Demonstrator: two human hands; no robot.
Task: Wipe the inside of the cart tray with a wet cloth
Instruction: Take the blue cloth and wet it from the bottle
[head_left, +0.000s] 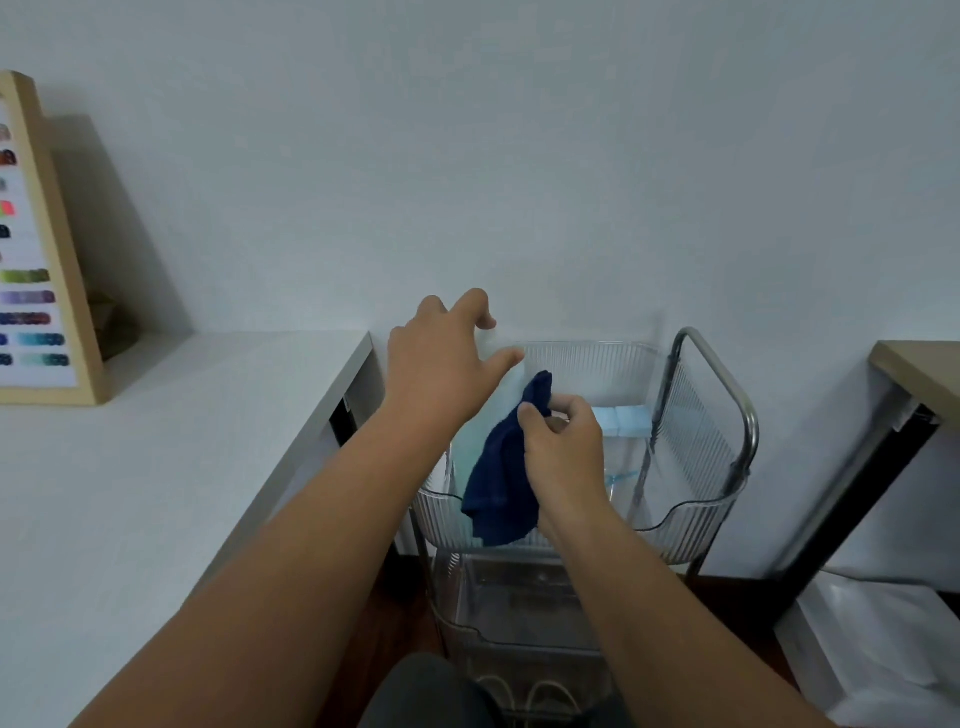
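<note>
framed colour chart (36, 249): leans upright against the wall at the far left of the white desk (130, 467); well apart from the work, so little risk unless an elbow swings wide.
left hand (441, 358): hovers over the tray's left rear corner, fingers (506, 359) spread wide and holding nothing; it looks set to steady the rim. if it presses down on the thin clear wall, the cart could roll or tip toward the desk.
wet cloth (501, 483): dark blue, bunched, hanging from the right hand down over the near rim of the tray; most of it dangles loose. a loose tail could drip onto the lower tier or snag on the ribbed wall during a wipe.
right hand (563, 447): fingers pinched narrow on the cloth's upper corner; the grip is small, so the cloth could slip out once it drags on the tray floor. a fuller bunch in the palm would likely serve better.
cart tray (696, 514): top tier of a clear ribbed cart, between the white desk and another desk at right; wiping looks not yet begun.
pale blue blocks (623, 418): sit inside the tray at the back; a sweep could shove them about or leave the floor beneath them unwiped.
metal handle (727, 395): arches over the tray's right end; knuckles could knock it on a wide stroke.
</note>
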